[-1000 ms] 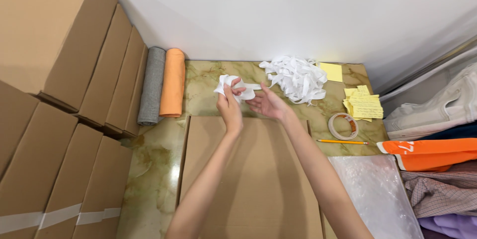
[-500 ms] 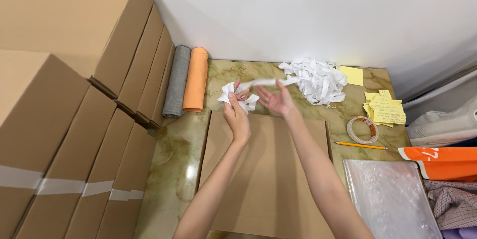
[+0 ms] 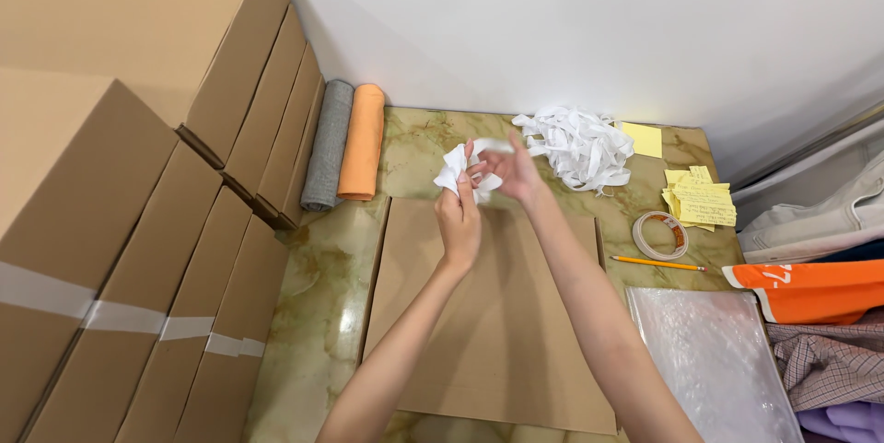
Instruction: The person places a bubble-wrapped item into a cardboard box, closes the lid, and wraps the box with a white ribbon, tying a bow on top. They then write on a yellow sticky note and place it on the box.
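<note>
I am now bunching the white strip, stretched between my hands a moment ago, into a wad above the cardboard sheet, left hand clenching it, right hand pinching its end.

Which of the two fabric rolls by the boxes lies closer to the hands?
The orange roll. It lies on the hands' side, while the grey roll sits beyond it, against the cardboard boxes.

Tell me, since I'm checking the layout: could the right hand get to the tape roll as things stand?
Probably yes. The tape roll lies in the open on the right hand's own side, with nothing between them, though that hand now grips white strip.
</note>
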